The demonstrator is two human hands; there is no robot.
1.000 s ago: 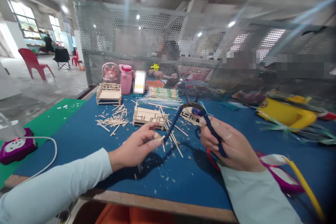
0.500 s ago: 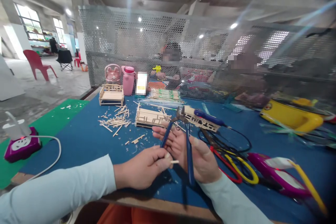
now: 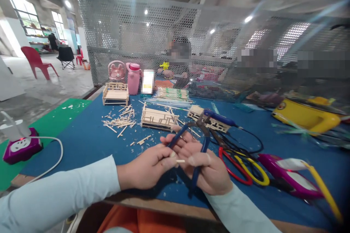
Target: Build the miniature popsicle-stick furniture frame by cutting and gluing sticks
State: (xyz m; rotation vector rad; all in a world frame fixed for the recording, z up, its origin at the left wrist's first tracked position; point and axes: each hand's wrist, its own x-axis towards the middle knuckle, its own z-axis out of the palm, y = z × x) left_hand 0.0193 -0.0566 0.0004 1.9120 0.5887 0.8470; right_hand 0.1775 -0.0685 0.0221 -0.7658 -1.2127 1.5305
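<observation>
Left hand (image 3: 149,169) pinches short wooden stick (image 3: 180,161), tip clear of fingers; right hand (image 3: 209,173) grasps blue-handled cutters (image 3: 204,142), handles spread, we judge for access; both above blue mat (image 3: 90,142).

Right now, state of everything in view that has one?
left hand: grip shut on short stick, pinched at one end
right hand: grip shut on pliers
pliers: handles spread, nose pointing away
scissors: lying flat, untouched
power strip: plug in, red light on
pink bottle: upright, lid on
wooden bench: upright, assembled
</observation>
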